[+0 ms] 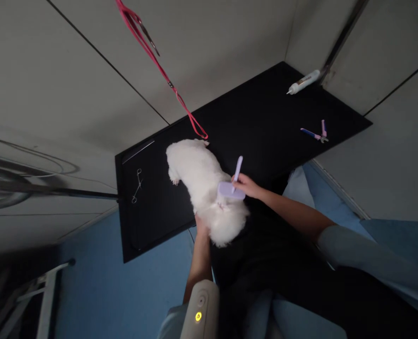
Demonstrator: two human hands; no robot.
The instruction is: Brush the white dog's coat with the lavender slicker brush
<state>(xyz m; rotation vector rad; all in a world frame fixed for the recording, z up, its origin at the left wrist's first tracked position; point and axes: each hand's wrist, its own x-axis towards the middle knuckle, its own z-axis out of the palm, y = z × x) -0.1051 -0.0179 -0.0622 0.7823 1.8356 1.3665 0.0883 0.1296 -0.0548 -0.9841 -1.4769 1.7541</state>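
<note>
Right hand (247,185) on the lilac brush (231,190), fingers closed around the base of its upright handle (238,167), and the flat head sits right at the fur of the white dog (198,172)! The dog is at the near edge of the desk (251,117), its fluffy head end toward the person. Down below, the left hand (202,226) supports that end from the side; its fingers vanish into fur, so I can't tell how far they close. The brush looks light and stiff, probably smooth plastic, best held low on the handle for control. The dog is another matter: soft, warm-bodied, likely to wriggle and tender around the ears, so a broad, gentle palm under the jaw or chest suits it, never a pinch.
</note>
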